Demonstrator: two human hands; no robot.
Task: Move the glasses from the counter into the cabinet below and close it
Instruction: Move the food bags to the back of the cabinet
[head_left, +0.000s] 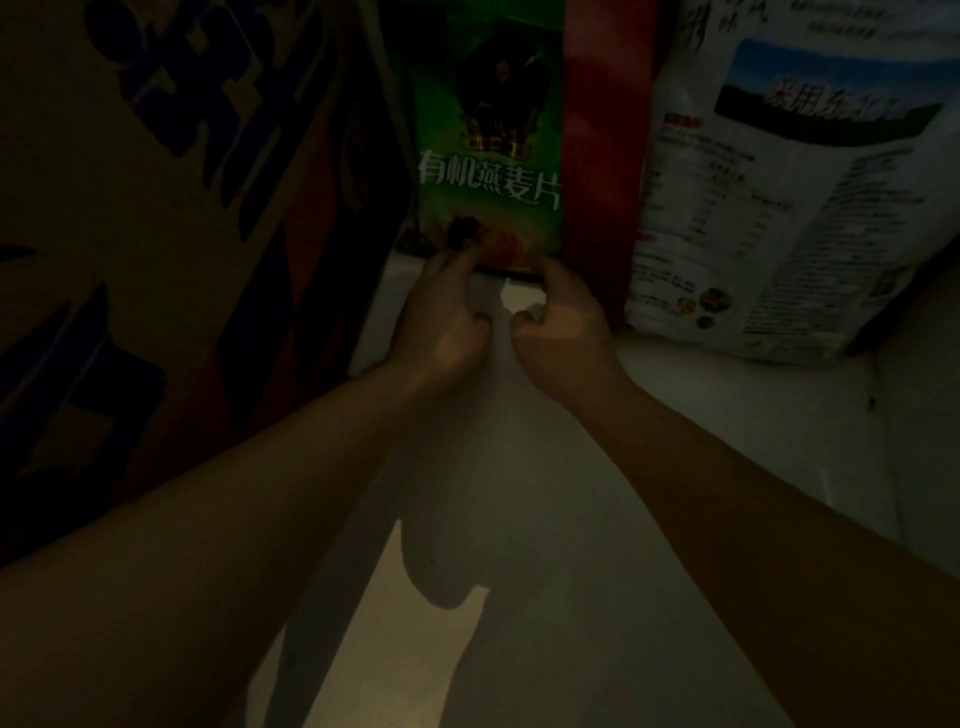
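Dim cabinet floor (519, 467): left hand (447, 317) and right hand (558, 317), fingers curled, at foot of upright green oat box (491, 156), grasp indiscernible; cardboard carton (156, 208) left, white printed bag (779, 197) right; glasses indiscernible in darkness.

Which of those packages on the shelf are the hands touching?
The green oat box in the middle: both the left hand and right hand meet its bottom edge. The white printed bag and brown carton are untouched.
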